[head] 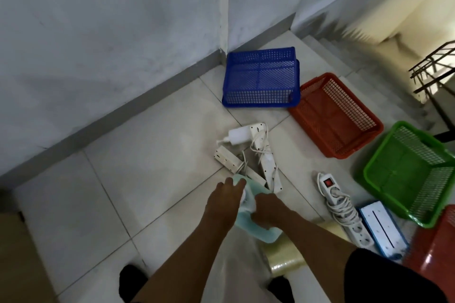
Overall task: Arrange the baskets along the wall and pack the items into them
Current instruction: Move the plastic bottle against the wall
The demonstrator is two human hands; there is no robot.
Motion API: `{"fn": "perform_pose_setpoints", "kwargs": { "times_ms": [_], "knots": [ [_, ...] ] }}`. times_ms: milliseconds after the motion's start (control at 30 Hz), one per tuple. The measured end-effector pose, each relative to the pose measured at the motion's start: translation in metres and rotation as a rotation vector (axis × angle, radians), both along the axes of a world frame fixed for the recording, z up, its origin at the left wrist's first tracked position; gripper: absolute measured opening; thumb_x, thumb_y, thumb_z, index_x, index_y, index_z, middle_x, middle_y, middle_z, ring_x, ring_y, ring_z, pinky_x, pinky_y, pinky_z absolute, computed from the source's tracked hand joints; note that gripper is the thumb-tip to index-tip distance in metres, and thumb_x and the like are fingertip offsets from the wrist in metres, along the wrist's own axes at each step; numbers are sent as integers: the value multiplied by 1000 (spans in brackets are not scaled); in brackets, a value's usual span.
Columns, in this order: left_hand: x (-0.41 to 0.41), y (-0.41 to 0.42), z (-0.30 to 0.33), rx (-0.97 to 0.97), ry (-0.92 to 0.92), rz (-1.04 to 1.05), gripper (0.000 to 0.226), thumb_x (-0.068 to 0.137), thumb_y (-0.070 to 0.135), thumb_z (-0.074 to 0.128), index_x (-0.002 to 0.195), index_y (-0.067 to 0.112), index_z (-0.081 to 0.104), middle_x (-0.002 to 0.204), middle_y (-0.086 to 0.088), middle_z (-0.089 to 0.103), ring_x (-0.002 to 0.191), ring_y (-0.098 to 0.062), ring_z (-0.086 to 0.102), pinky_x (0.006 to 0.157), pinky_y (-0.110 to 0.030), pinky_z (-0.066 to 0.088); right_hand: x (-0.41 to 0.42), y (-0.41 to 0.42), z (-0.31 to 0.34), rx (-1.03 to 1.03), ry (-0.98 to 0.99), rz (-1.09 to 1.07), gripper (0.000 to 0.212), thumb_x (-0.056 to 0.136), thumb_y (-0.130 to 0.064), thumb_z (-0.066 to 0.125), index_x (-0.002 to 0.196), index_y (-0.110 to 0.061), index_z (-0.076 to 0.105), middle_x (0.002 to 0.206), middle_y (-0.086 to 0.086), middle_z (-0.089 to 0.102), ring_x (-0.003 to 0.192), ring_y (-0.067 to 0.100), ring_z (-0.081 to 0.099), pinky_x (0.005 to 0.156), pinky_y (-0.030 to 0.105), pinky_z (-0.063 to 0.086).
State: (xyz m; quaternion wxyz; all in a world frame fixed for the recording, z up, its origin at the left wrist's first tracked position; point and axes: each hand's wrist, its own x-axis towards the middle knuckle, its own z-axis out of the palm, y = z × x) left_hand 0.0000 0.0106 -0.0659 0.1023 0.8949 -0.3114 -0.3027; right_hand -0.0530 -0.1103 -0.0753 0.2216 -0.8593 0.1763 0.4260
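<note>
Bottle (248,219) between hands — left hand (225,200), right hand (267,209)

no readable text or labels anywhere.

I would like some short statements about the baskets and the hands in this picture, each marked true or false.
1. The blue basket stands nearest the wall corner. True.
2. The green basket is full of cables. False: it is empty.
3. Both the left hand and the right hand are on the light blue bottle. True.
4. The power strip with the red switch lies inside the orange basket. False: it lies on the floor.
</note>
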Motion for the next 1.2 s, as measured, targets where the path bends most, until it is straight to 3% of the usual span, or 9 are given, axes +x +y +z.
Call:
{"fn": "perform_pose_setpoints", "kwargs": {
  "times_ms": [167,400,633,867,967,1100,1200],
  "knots": [
    [17,38,-6,-4,43,55,59,91,15,52,144,18,25,135,-16,44,118,-30,47,96,-37,45,28,25,13,-45,-13,136,38,92,-27,55,123,-5,54,127,14,61,118,27,56,104,36,43],
    [53,122,17,-46,121,206,62,89,23,55,142,17,25,129,-18,46,116,-32,47,94,-39,44,93,94,40,-133,40,406,47,89,-30,54,130,-9,47,135,11,53,124,26,51,102,35,44],
    [108,253,39,-40,86,379,60,89,24,53,142,17,26,127,-18,46,114,-31,47,91,-37,43,178,223,56,-142,-17,608,42,85,-25,58,123,-9,49,127,13,55,113,29,58,90,37,50],
    [167,389,44,33,-32,611,62,90,26,51,145,21,23,130,-14,43,116,-28,45,91,-32,42,268,365,49,-81,-134,789,44,88,-17,54,130,-13,45,135,12,49,123,28,51,100,41,42],
    [192,437,36,79,-64,750,62,90,25,53,145,25,23,131,-12,43,117,-24,46,91,-29,44,304,419,36,-81,-154,879,49,87,-14,51,135,-16,40,138,8,46,128,28,45,105,51,32],
    [232,493,24,220,-124,830,63,93,33,50,146,23,19,138,-12,42,120,-23,48,98,-30,44,352,486,20,-27,-225,937,52,86,-14,57,135,-14,41,137,10,48,124,31,50,97,46,44],
    [256,533,17,189,-98,937,59,92,26,51,144,17,25,136,-17,47,118,-29,51,96,-35,45,381,528,8,7,-276,987,50,86,-18,59,133,-12,44,135,11,50,124,30,50,96,43,45]
  ]
}}
